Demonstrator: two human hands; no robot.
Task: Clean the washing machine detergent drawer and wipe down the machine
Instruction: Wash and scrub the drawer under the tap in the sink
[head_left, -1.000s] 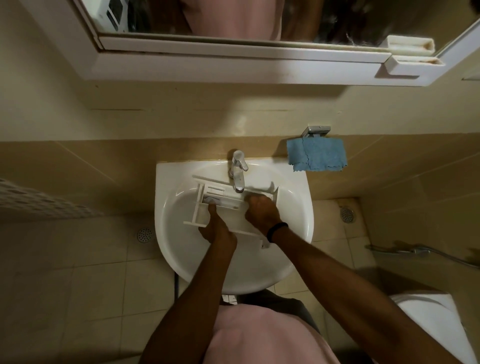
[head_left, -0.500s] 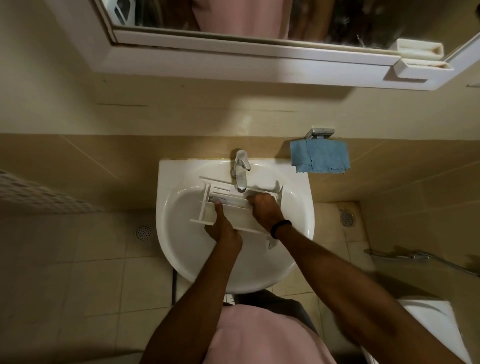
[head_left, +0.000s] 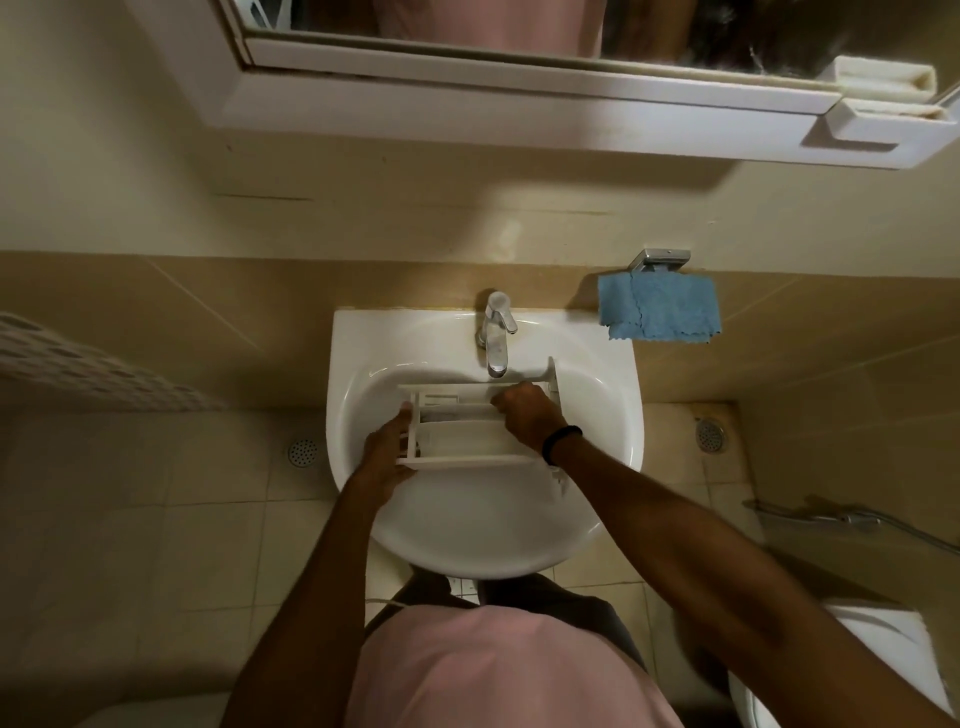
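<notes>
A white plastic detergent drawer (head_left: 467, 436) with several compartments lies over the bowl of a white sink (head_left: 478, 530), under the chrome tap (head_left: 496, 338). My left hand (head_left: 387, 457) grips the drawer's left end from the side. My right hand (head_left: 524, 415) rests on the drawer's right part, fingers curled into a compartment near the back wall; a black band circles that wrist. What the right fingers hold, if anything, is hidden. No water stream is visible from the tap.
A blue cloth (head_left: 660, 312) hangs from a chrome holder on the wall right of the sink. A mirror cabinet (head_left: 519, 104) juts out overhead. Floor drains (head_left: 302, 452) sit on the tiles either side. A white toilet edge (head_left: 883, 654) is at lower right.
The drawer has turned to lie square across the bowl. My left hand slid from inside a compartment to the drawer's left end. My right hand stayed on the right part.
</notes>
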